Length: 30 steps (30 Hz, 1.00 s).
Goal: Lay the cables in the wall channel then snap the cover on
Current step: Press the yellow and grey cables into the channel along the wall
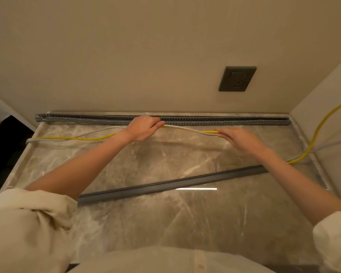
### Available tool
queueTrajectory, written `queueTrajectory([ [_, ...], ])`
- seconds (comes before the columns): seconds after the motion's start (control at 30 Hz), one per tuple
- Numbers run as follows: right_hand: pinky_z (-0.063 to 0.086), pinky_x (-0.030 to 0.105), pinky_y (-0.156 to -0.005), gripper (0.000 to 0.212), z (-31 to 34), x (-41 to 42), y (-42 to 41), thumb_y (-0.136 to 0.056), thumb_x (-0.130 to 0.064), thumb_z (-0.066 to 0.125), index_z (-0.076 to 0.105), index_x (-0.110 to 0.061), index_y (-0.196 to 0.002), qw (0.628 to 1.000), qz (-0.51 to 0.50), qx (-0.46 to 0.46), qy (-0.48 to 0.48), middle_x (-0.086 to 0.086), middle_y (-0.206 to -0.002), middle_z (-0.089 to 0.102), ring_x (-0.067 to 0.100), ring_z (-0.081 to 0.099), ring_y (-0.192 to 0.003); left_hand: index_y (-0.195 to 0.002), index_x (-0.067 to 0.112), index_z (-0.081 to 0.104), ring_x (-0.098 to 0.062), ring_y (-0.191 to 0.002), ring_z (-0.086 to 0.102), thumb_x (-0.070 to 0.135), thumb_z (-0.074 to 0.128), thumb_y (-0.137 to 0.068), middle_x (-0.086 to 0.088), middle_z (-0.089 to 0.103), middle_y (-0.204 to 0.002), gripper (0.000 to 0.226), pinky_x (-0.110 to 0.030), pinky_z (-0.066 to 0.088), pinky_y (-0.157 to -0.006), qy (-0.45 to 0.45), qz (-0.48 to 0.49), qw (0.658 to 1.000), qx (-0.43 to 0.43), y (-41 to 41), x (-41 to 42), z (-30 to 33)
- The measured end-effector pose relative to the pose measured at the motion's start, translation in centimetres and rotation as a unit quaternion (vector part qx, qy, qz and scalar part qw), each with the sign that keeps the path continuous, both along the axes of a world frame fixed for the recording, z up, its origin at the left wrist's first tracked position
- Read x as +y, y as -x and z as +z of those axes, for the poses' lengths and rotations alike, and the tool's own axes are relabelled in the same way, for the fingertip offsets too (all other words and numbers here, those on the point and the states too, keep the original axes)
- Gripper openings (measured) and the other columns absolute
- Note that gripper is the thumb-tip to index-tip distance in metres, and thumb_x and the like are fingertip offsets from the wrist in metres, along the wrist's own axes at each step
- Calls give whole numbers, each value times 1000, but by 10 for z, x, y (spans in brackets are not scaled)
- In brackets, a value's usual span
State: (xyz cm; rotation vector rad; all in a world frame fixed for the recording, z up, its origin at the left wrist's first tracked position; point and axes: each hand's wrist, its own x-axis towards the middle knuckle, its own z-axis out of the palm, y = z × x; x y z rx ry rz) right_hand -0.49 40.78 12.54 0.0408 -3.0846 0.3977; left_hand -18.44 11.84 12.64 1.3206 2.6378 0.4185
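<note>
A grey slotted channel [205,120] runs along the foot of the beige wall, its top uncovered. A yellow cable [71,138] and a white cable [187,129] lie side by side on the marble counter just in front of it. My left hand [144,128] is closed around both cables near the channel's middle. My right hand [238,137] grips the same pair further right, a little lower. Between my hands the cables hang slightly above the counter. The long grey cover strip [165,186] lies diagonally on the counter, nearer to me.
A dark wall socket [237,78] sits above the channel at the right. The yellow cable climbs the right side wall [323,125]. The marble counter [165,223] drops off at its left edge into a dark gap.
</note>
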Motion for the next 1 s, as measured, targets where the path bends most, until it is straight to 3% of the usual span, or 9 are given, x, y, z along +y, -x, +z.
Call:
queueTrajectory([
  [0.17, 41, 37, -55, 41, -3, 12, 34, -98, -20, 47, 44, -23, -139, 993, -5, 38, -114, 14, -88, 57, 35, 60, -76, -86, 8, 49, -34, -79, 57, 27, 31, -102, -13, 60, -81, 31, -37, 36, -64, 29, -17, 999, -40, 30, 12, 3],
  [0.3, 41, 34, -54, 39, -11, 19, 57, -93, -10, 56, 54, -19, -131, 989, -12, 37, -140, 13, -89, 57, 33, 60, -71, -118, 8, 57, -34, -91, 57, 18, 36, -101, -23, 59, -98, 29, -36, 39, -73, 43, 16, 998, -39, 54, 23, -9],
  [0.43, 53, 41, -62, 24, -19, 20, 79, -94, -19, 54, 66, -15, -114, 994, -34, 41, -96, 16, -90, 64, 38, 64, -79, -103, 7, 63, -35, -83, 58, 8, 44, -96, -22, 58, -90, 20, -34, 33, -63, 57, 25, 998, 7, 66, 32, -25],
  [0.53, 50, 42, -67, 26, -25, 22, 92, -96, -25, 51, 66, -19, -115, 995, -49, 20, -85, 16, -94, 65, 39, 63, -86, -102, 8, 65, -38, -87, 60, 13, 49, -94, -21, 64, -93, 18, -40, 45, -65, 41, 48, 996, 57, 66, 36, -38],
  [0.67, 49, 41, -70, 28, -29, 27, 102, -96, -27, 49, 63, -21, -120, 996, -51, -7, -75, 15, -97, 66, 38, 62, -90, -96, 5, 58, -36, -93, 55, 22, 53, -93, -19, 65, -94, 18, -46, 49, -68, -25, 100, 991, 89, 56, 35, -56],
  [0.87, 51, 41, -74, 29, -32, 34, 112, -97, -27, 47, 63, -21, -121, 995, -33, -59, -79, 15, -102, 67, 36, 62, -93, -92, 1, 65, -36, -85, 55, 10, 63, -86, -21, 60, -92, 12, -43, 49, -69, -87, 141, 977, 132, 42, 39, -68],
  [1.0, 52, 41, -73, 25, -33, 36, 114, -97, -26, 46, 67, -19, -110, 993, -21, -73, -85, 13, -99, 69, 34, 63, -90, -97, 1, 67, -37, -88, 57, 9, 65, -83, -20, 63, -95, 17, -44, 49, -75, -106, 71, 985, 114, 31, 61, -68],
])
